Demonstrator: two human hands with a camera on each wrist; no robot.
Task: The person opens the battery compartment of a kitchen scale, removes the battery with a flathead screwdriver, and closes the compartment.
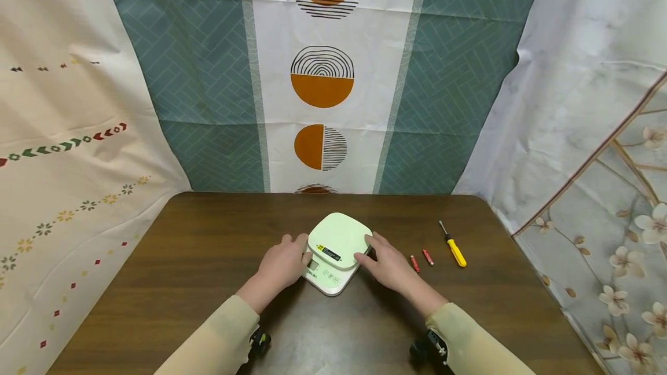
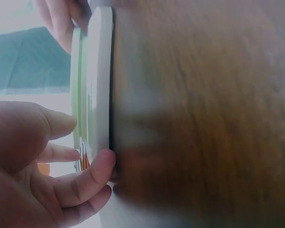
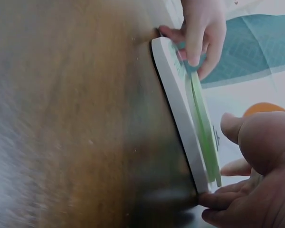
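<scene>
A pale green and white kitchen scale sits turned at an angle on the wooden table, its weighing plate toward the back and its display and buttons in front. My left hand holds its left edge, thumb on the display side. In the left wrist view, fingertips touch the scale's white base. My right hand is at the opposite edge. The right wrist view shows its fingers against the base's corner and its thumb over the plate's side.
Right of the right hand lie two small red batteries. Farther right is a screwdriver with a yellow handle, its tip pointing to the back. The brown table ends at a patterned cloth behind.
</scene>
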